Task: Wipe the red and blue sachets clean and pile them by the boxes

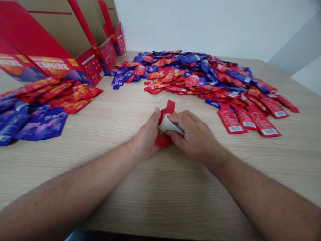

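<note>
My left hand (146, 140) holds a red sachet (163, 140) with a narrow neck pointing away from me, just above the middle of the table. Its thumb lies along the sachet's left edge; the other fingers are hidden beneath. Pinched in my right hand (195, 134) is a folded whitish-grey cloth (167, 124), which lies against the sachet's printed front. Part of the sachet is covered by the cloth and my right fingers.
A wide heap of red and blue sachets (193, 80) spreads across the back. Several red sachets (232, 120) lie at its right end. On the left are stacked red sachets (80, 97) and blue sachets (47, 122), with open red cardboard boxes (87, 63) behind.
</note>
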`<state>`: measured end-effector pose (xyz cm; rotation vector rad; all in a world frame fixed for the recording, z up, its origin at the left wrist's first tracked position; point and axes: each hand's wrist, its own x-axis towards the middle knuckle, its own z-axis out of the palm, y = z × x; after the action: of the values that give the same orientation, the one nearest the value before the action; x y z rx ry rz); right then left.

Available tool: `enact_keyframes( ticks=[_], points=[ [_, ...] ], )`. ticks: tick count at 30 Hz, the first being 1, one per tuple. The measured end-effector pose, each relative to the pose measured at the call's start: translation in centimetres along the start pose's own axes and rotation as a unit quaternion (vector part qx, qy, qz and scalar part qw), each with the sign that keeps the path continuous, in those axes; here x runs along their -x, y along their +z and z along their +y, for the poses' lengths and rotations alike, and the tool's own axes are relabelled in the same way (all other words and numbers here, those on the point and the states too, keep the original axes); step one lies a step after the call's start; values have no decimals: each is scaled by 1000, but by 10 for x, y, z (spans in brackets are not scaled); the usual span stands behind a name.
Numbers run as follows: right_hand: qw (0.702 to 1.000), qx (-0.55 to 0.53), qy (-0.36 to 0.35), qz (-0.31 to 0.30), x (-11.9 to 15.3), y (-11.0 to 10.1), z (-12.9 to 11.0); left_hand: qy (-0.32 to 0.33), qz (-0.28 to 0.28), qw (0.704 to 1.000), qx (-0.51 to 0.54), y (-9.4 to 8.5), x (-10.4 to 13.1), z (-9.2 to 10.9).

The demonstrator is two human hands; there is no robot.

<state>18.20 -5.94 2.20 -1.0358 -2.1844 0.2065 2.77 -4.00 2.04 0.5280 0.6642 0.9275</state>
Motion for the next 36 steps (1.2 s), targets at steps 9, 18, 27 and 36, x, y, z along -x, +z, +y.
enact_keyframes(
  ticks=[9,18,27,36],
  points=[
    [996,38,0,84,-2,-7,4,-11,-55,998,-42,-6,0,-8],
    [997,39,17,67,-3,-8,7,-25,-53,996,-64,-7,1,-6],
    [999,23,1,49,-4,-8,8,-36,-42,996,-76,-6,3,-3],
    [996,50,20,78,-6,-15,18,-37,-46,993,-100,-13,4,-4]
  ],
)
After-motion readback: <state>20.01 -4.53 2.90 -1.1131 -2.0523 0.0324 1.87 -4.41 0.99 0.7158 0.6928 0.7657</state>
